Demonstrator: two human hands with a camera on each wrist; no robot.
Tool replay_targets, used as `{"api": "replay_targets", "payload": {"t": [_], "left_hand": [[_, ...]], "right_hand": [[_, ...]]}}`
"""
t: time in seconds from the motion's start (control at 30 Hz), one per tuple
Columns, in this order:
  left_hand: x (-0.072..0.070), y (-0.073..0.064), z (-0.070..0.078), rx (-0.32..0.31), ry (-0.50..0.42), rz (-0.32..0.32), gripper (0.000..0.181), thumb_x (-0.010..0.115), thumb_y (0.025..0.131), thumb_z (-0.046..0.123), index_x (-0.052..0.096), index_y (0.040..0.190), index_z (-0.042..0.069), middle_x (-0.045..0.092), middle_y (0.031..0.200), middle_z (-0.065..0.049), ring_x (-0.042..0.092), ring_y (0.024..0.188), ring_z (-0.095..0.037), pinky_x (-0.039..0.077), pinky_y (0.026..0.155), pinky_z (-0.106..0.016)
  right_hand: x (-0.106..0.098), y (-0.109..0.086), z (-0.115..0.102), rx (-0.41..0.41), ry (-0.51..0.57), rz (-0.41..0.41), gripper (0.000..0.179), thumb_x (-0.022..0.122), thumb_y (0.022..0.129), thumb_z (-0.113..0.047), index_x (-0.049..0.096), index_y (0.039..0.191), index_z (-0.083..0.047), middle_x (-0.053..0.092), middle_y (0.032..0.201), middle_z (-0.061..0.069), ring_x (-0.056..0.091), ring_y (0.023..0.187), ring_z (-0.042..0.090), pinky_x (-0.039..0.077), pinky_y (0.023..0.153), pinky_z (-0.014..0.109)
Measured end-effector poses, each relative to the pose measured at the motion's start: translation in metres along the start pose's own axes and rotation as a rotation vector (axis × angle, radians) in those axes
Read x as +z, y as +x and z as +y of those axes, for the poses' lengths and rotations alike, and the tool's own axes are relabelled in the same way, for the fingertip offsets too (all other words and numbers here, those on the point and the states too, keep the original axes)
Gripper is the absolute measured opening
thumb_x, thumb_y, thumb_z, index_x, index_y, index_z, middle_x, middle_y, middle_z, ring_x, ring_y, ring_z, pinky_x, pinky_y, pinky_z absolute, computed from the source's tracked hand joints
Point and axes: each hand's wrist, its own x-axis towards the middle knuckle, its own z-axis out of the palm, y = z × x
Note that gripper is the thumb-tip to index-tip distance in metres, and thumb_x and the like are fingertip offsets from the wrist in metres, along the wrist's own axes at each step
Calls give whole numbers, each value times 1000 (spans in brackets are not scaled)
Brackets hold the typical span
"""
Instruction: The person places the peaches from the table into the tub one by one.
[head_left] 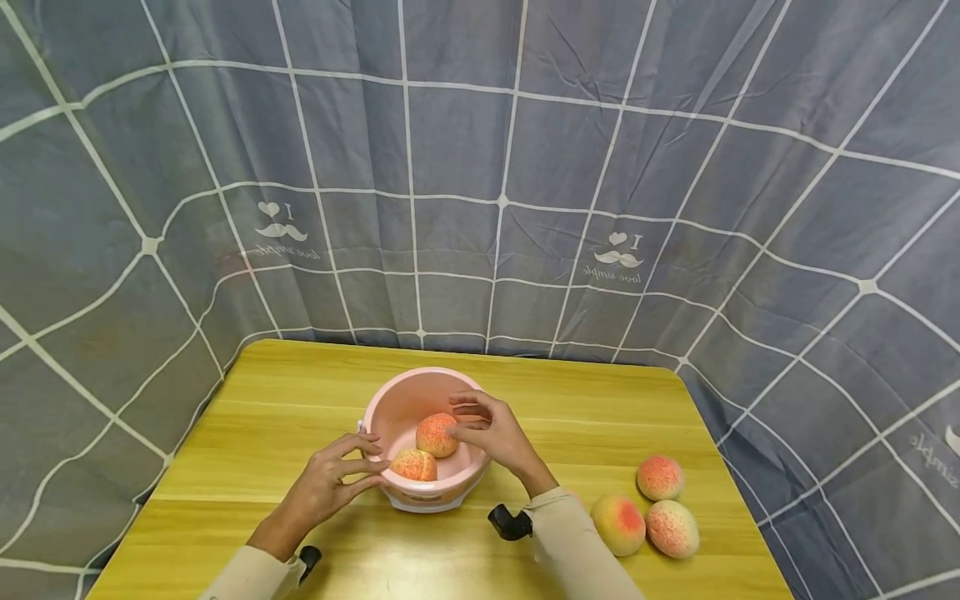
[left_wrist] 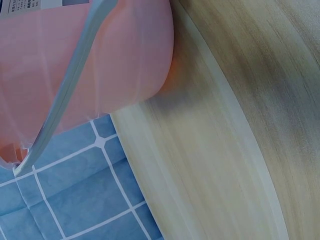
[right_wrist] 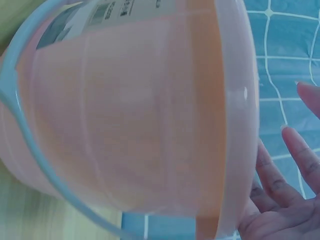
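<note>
A pink bucket (head_left: 427, 485) stands on the table with its opening toward me. Inside it lie two peaches: one peach (head_left: 437, 435) farther back and one peach (head_left: 413, 465) by the near left rim. My left hand (head_left: 330, 482) holds the bucket's left rim between fingers and thumb; it is out of sight in the left wrist view. Over the right rim reaches my right hand (head_left: 498, 433), its fingers spread and the thumb tip right by the farther peach. In the right wrist view these fingers (right_wrist: 272, 180) show apart beyond the rim, with nothing gripped.
On the right of the wooden table (head_left: 300, 400) lie a reddish peach (head_left: 660, 477), a yellow-red peach (head_left: 618, 525) and a pale peach (head_left: 672, 529), close together beside the right sleeve (head_left: 577, 546). A grey checked curtain (head_left: 457, 233) hangs around the table. The bucket's handle (right_wrist: 37, 150) hangs down outside.
</note>
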Motion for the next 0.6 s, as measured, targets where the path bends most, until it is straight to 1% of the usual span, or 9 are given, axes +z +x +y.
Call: {"api": "replay_targets", "payload": {"t": [0.13,0.23,0.4,0.47,0.6], "left_hand": [[0,0,1,-4,8,4,30,64,87,33,78,84,7,65,97,-8,63,97,-30,37,111,-21],[0,1,1,-5,13,3,31,63,88,34,78,84,7,65,98,-7,63,97,-30,38,111,-22],[-1,1,2,-7,11,-3,30,64,87,33,78,86,7,64,100,-5,63,97,-30,37,111,-20],[-1,1,2,-9,14,-6,30,64,87,33,78,86,7,64,100,-5,63,97,-30,37,111,-20],[-1,1,2,-11,18,-8,31,63,88,34,78,85,7,64,100,-5,63,97,-29,37,111,-20]], "right_hand": [[-7,-4,5,-27,25,12,44,66,88,4,52,130,8,53,129,26,54,116,44,51,102,41],[-14,-5,17,-37,43,35,45,66,88,5,51,130,10,53,129,25,53,117,42,51,102,40],[-25,-10,35,-73,65,63,45,65,88,7,50,130,11,53,129,25,49,122,43,49,104,43],[-28,-12,37,-91,69,67,44,66,88,5,51,129,11,52,129,28,49,122,44,49,104,42],[-34,-15,39,-112,78,74,45,69,87,0,53,128,9,49,129,34,50,121,45,52,100,34]]}}
